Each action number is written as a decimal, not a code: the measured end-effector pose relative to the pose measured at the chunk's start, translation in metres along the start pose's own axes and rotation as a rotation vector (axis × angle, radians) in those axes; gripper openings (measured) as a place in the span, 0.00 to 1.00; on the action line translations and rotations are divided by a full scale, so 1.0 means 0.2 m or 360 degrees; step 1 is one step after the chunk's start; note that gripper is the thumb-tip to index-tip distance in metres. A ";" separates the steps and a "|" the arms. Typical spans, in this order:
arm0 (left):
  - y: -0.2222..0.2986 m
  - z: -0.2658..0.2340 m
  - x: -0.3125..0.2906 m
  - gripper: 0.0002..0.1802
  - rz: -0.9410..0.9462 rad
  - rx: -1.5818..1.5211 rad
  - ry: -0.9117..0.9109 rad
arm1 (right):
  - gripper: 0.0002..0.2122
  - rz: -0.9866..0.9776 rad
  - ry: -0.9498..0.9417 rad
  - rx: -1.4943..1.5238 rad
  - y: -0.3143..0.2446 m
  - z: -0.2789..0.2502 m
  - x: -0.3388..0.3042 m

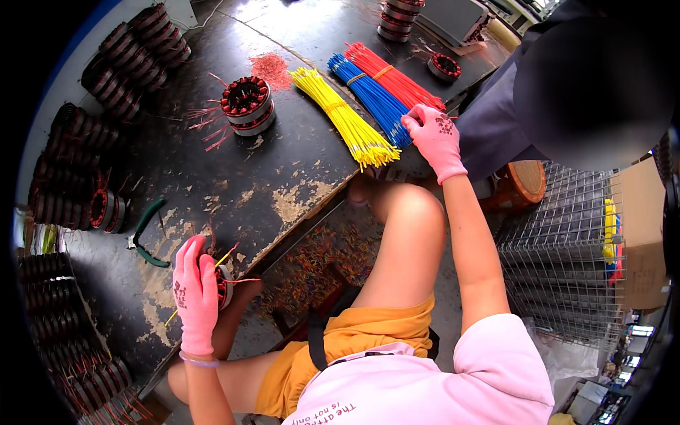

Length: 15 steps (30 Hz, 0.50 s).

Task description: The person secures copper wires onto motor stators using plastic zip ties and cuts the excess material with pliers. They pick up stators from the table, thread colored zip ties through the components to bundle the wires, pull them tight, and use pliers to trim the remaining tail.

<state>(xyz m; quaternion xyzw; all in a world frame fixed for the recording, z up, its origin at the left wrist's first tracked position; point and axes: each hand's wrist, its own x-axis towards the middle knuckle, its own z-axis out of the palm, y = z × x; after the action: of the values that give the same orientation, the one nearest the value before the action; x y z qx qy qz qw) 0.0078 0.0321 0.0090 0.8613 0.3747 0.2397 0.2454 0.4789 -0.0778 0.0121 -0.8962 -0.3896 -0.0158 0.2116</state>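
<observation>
My left hand, in a pink glove, is closed around a small motor stator at the table's near edge. A yellow wire and thin red leads stick out of that stator; the glove hides much of it. My right hand, also gloved in pink, has its fingers pinched together at the near ends of the blue wire bundle and the red wire bundle. Whatever it pinches is hidden. Left of these lies a yellow wire bundle, tied with a band.
Green-handled pliers lie beyond my left hand. Stacked stators stand mid-table, near a heap of red scraps. Many more stators line the left side. A person sits at the right, by a wire cage.
</observation>
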 end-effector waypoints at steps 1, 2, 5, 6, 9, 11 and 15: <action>0.00 -0.01 0.00 0.19 0.0006 0.0005 -0.0005 | 0.11 0.0033 0.0023 0.0040 0.01 -0.01 0.00; 0.00 -0.01 0.00 0.19 0.0011 0.0005 -0.0014 | 0.10 0.0018 0.0077 0.0015 0.01 -0.01 0.00; -0.03 -0.02 0.01 0.19 0.0066 0.0024 -0.0026 | 0.09 -0.0015 0.0154 0.0085 0.03 -0.06 -0.03; -0.03 -0.02 0.01 0.19 0.0089 0.0034 -0.0026 | 0.08 -0.0021 0.0181 0.0168 0.06 -0.07 -0.04; -0.02 -0.03 0.02 0.19 0.0097 -0.0005 -0.0045 | 0.06 0.0046 0.0158 0.0630 0.10 -0.12 -0.10; -0.01 -0.02 0.02 0.19 0.0119 -0.0003 -0.0035 | 0.05 0.0142 0.0116 0.0878 0.08 -0.15 -0.13; 0.00 0.00 0.03 0.19 0.0154 -0.0004 -0.0025 | 0.03 0.0226 0.0265 0.1148 0.11 -0.25 -0.20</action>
<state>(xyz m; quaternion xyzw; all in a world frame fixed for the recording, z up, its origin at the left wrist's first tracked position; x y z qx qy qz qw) 0.0111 0.0376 0.0099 0.8800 0.3303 0.2449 0.2375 0.4731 -0.1369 0.0415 -0.7845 -0.2885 0.0644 0.5451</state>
